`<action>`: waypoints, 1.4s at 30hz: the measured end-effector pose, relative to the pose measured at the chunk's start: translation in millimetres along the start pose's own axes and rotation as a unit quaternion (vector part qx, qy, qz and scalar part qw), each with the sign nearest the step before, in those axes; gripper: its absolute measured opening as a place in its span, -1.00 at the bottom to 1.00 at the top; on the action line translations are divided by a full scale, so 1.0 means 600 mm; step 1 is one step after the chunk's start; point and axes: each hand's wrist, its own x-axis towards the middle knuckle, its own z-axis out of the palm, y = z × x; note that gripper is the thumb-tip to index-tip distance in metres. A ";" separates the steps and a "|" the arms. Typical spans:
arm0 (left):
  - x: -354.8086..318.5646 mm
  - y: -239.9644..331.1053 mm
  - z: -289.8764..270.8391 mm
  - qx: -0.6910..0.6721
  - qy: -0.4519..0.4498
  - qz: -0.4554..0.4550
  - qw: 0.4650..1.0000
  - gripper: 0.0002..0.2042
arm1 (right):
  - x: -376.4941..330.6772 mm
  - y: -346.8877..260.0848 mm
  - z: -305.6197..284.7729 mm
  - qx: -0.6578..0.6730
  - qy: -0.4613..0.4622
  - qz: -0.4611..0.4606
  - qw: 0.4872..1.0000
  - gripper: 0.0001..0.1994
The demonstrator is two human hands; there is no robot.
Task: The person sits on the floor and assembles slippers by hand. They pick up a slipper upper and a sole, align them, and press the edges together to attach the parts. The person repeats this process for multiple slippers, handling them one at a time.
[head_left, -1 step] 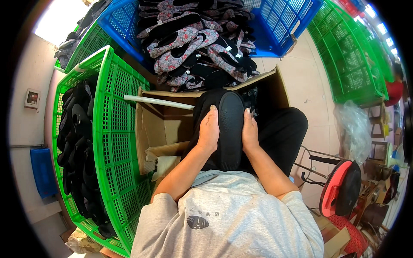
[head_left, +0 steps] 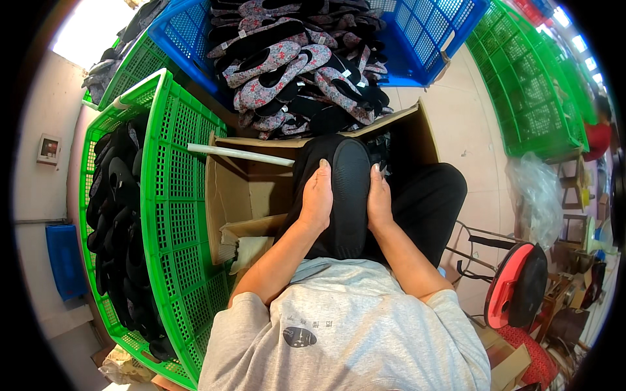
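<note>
A black shoe (head_left: 350,195) lies over my lap, its dark textured sole turned up toward me. My left hand (head_left: 317,197) presses along its left edge, thumb on the side near the upper end. On the opposite edge, my right hand (head_left: 379,199) grips it the same way, so the shoe is clasped between both. Most of my fingers are hidden beneath it. Under it are my black trouser legs (head_left: 427,195). An open cardboard box (head_left: 228,195) stands just beyond and to the left, with a white rod (head_left: 241,154) across it.
A blue crate (head_left: 430,39) ahead carries a pile of floral shoes (head_left: 280,72). To the left stands a green crate (head_left: 186,176) of black shoes (head_left: 120,215). Green crates (head_left: 521,85) line the far right. A red and black seat (head_left: 512,287) and clear plastic bag (head_left: 538,202) are at right.
</note>
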 end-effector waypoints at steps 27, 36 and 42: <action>-0.001 0.046 -0.004 -0.080 -0.001 -0.016 0.997 -0.57 | -0.005 -0.062 -0.048 -0.011 -0.189 0.100 0.977 -0.47; -0.008 0.031 0.005 0.062 0.024 0.050 0.997 -0.62 | -0.012 -0.092 -0.041 0.043 -0.126 -0.019 0.991 -0.51; -0.055 0.024 0.041 0.012 -0.142 0.095 0.985 -0.07 | -0.027 -0.096 -0.010 0.078 -0.138 -0.017 0.987 -0.57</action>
